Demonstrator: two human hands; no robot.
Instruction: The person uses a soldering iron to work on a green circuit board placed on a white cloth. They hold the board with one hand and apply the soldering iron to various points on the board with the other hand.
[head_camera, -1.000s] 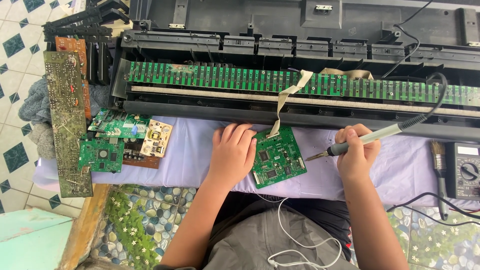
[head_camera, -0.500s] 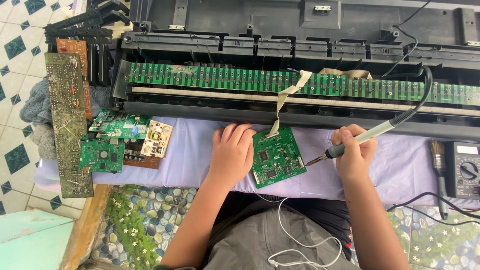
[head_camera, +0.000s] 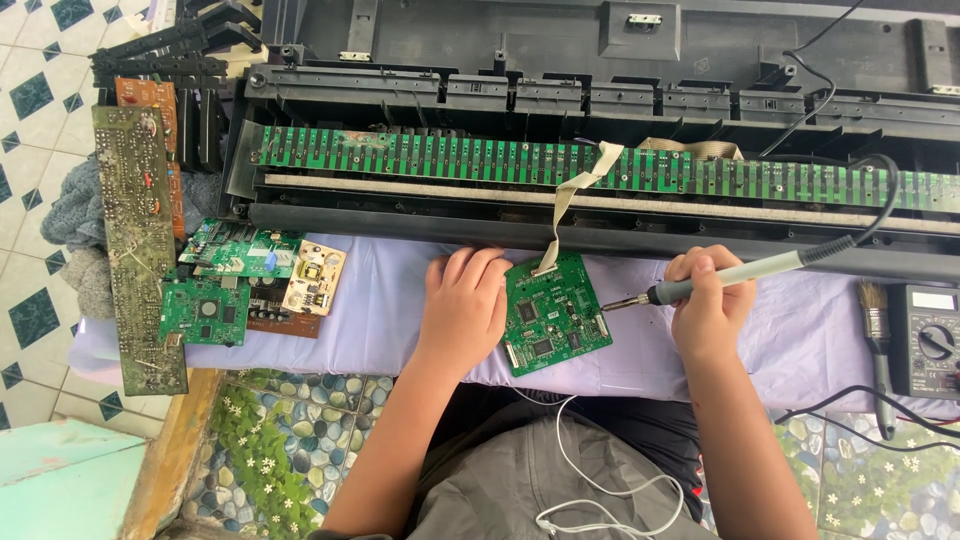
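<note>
Soldering looks under way: right hand (head_camera: 708, 305) grasps soldering iron (head_camera: 735, 274), tip at circuit board (head_camera: 552, 313); left hand (head_camera: 465, 305), released, presses flat beside it.

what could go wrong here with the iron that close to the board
The soldering iron in the right hand has its tip at the edge of the green board, which the left hand only presses flat, so the board could slide under the tip. The left fingers lie along the board's other edge, so a slip might burn them. The ribbon cable runs from the board's top and could get scorched or tugged.
</note>
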